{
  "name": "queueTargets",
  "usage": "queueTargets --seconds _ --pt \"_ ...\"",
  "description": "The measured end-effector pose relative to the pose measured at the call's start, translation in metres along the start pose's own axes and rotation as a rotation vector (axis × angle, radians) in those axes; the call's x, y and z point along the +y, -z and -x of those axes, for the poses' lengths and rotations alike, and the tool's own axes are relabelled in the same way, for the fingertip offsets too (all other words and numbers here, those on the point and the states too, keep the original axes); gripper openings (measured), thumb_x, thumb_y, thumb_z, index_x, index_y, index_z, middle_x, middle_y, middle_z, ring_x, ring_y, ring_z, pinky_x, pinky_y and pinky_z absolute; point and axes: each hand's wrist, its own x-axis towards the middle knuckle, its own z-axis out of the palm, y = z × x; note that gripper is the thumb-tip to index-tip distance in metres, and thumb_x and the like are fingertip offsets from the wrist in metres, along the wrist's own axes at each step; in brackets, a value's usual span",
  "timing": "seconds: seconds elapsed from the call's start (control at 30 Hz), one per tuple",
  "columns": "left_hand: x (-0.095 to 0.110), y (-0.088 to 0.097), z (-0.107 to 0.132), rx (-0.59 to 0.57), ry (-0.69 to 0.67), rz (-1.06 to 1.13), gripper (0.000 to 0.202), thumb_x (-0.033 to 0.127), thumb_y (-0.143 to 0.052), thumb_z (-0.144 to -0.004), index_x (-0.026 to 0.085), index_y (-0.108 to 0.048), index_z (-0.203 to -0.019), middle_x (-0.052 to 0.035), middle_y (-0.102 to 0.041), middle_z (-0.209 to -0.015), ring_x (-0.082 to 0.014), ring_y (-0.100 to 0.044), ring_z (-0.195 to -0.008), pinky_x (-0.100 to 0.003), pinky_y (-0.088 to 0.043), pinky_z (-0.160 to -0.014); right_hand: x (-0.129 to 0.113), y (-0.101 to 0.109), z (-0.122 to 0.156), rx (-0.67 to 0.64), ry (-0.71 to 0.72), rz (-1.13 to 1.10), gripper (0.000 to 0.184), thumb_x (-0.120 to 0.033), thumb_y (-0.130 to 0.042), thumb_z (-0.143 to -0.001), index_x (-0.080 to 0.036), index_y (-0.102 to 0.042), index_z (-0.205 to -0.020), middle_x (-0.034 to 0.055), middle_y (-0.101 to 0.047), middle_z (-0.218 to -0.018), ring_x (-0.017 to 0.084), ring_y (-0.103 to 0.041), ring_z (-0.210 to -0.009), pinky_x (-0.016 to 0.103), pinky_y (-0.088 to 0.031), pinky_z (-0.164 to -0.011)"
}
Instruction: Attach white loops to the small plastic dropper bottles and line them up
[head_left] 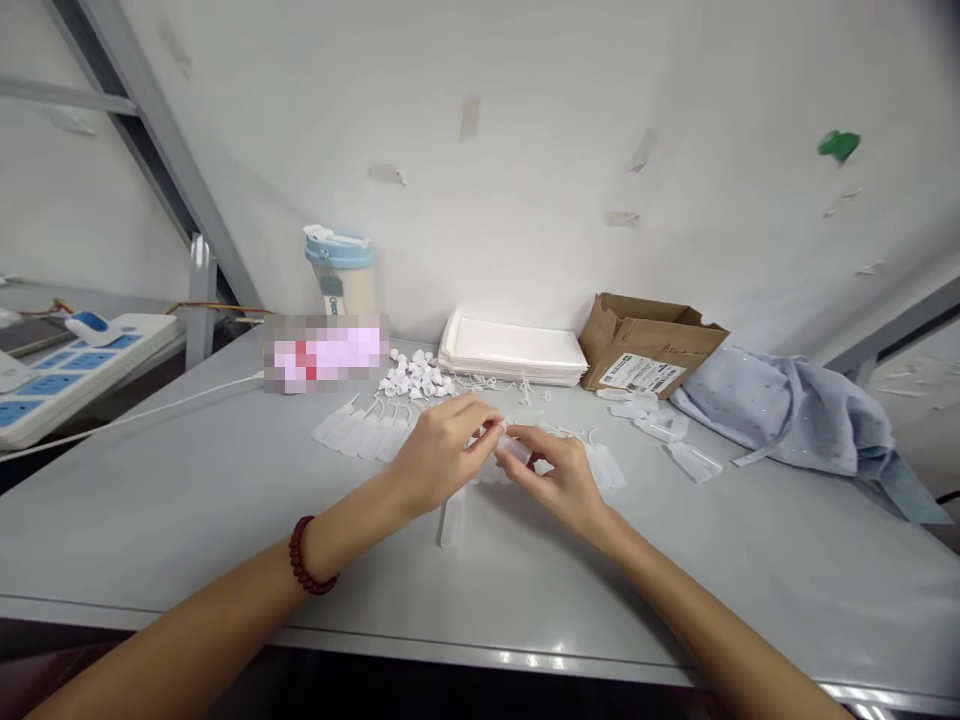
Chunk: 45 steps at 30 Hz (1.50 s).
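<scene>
My left hand (442, 450) and my right hand (555, 475) meet over the middle of the grey table (187, 520). Both pinch a small clear plastic tube (514, 445) held between their fingertips. A row of similar clear tubes (364, 432) lies just left of my left hand. Another single tube (452, 520) lies on the table below my left hand. More tubes (607, 465) lie beside my right hand. A pile of small white caps (416, 377) sits behind them.
A stack of white trays (514, 350) rests against the wall. An open cardboard box (645, 345) and a blue cloth (795, 415) lie at the right. A blue-lidded cup (341, 270) and a power strip (67, 370) stand at the left. Loose tubes (675, 440) lie near the box.
</scene>
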Motion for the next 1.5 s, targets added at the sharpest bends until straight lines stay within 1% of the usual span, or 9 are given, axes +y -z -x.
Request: queueTargets --seconds 0.17,0.4,0.57,0.73,0.93,1.07,1.23,1.4,1.5 --pt "0.002 0.000 0.000 0.047 0.037 0.011 0.012 0.010 -0.053 -0.082 0.014 -0.064 -0.080 -0.0023 -0.064 -0.072 -0.0113 -0.057 -0.063 -0.023 -0.046 -0.059 -0.005 0.000 0.001 0.032 0.069 0.075 0.019 -0.027 -0.056 -0.085 -0.016 -0.062 -0.099 0.0029 -0.067 -0.070 0.011 -0.053 -0.048 0.022 -0.042 -0.044" --pt "0.008 0.003 -0.004 0.042 0.380 0.241 0.012 0.015 -0.057 -0.080 0.015 -0.066 -0.087 -0.0023 -0.068 -0.081 -0.0130 -0.064 -0.072 -0.025 -0.053 -0.068 -0.008 0.000 0.005 0.156 0.169 0.126 0.017 -0.025 -0.057 -0.085 -0.018 -0.061 -0.100 0.0030 -0.069 -0.073 0.012 -0.054 -0.051 0.024 -0.046 -0.050" --pt "0.005 0.006 -0.007 0.008 0.556 0.402 0.011 0.017 -0.061 -0.077 0.014 -0.067 -0.085 -0.0016 -0.068 -0.073 -0.0132 -0.065 -0.064 -0.026 -0.056 -0.063 -0.009 -0.001 0.005 0.242 0.214 0.149 0.017 -0.022 -0.058 -0.084 -0.020 -0.061 -0.101 0.0045 -0.071 -0.081 0.013 -0.059 -0.057 0.026 -0.049 -0.054" --pt "0.002 0.004 -0.005 -0.019 0.494 0.445 0.013 0.015 -0.061 -0.077 0.017 -0.070 -0.086 -0.0022 -0.071 -0.085 -0.0161 -0.068 -0.080 -0.029 -0.056 -0.077 -0.007 0.000 0.002 0.264 0.172 0.133 0.017 -0.022 -0.059 -0.083 -0.018 -0.062 -0.099 0.0059 -0.072 -0.085 0.012 -0.057 -0.055 0.025 -0.048 -0.051" --pt "0.007 0.000 -0.003 -0.033 0.479 0.496 0.019 0.017 -0.063 -0.078 0.018 -0.072 -0.095 -0.0024 -0.073 -0.091 -0.0170 -0.069 -0.085 -0.028 -0.057 -0.079 -0.002 0.000 0.000 0.293 0.047 0.095 0.019 -0.027 -0.059 -0.083 -0.019 -0.063 -0.101 0.0044 -0.071 -0.083 0.012 -0.053 -0.053 0.023 -0.044 -0.043" --pt "0.010 0.002 -0.004 0.004 0.454 0.483 0.017 0.017 -0.065 -0.079 0.019 -0.073 -0.094 -0.0024 -0.073 -0.094 -0.0167 -0.068 -0.087 -0.025 -0.057 -0.077 -0.003 0.000 -0.001 0.305 0.066 0.087 0.018 -0.024 -0.061 -0.081 -0.018 -0.064 -0.098 0.0045 -0.071 -0.084 0.011 -0.054 -0.054 0.024 -0.047 -0.050" --pt "0.014 0.000 -0.002 0.079 0.402 0.458 0.014 0.015 -0.065 -0.079 0.019 -0.074 -0.089 -0.0026 -0.073 -0.094 -0.0165 -0.067 -0.089 -0.025 -0.057 -0.079 -0.004 -0.002 0.001 0.264 0.020 0.087 0.017 -0.026 -0.061 -0.081 -0.018 -0.063 -0.096 0.0041 -0.071 -0.083 0.010 -0.050 -0.049 0.023 -0.045 -0.046" --pt "0.021 -0.004 0.000 0.181 0.383 0.457 0.008 0.012 -0.068 -0.074 0.016 -0.074 -0.078 -0.0042 -0.072 -0.089 -0.0158 -0.067 -0.086 -0.027 -0.056 -0.081 -0.004 -0.004 0.003 0.198 -0.019 0.059 0.022 -0.032 -0.056 -0.085 -0.017 -0.060 -0.100 0.0000 -0.063 -0.066 0.010 -0.050 -0.049 0.022 -0.040 -0.044" --pt "0.023 -0.005 0.001 0.198 0.376 0.468 0.007 0.012 -0.068 -0.075 0.017 -0.073 -0.077 -0.0033 -0.070 -0.087 -0.0145 -0.066 -0.084 -0.028 -0.057 -0.080 -0.006 -0.004 0.003 0.152 -0.042 0.045 0.024 -0.034 -0.053 -0.087 -0.016 -0.058 -0.102 0.0007 -0.062 -0.066 0.011 -0.049 -0.049 0.021 -0.037 -0.042"
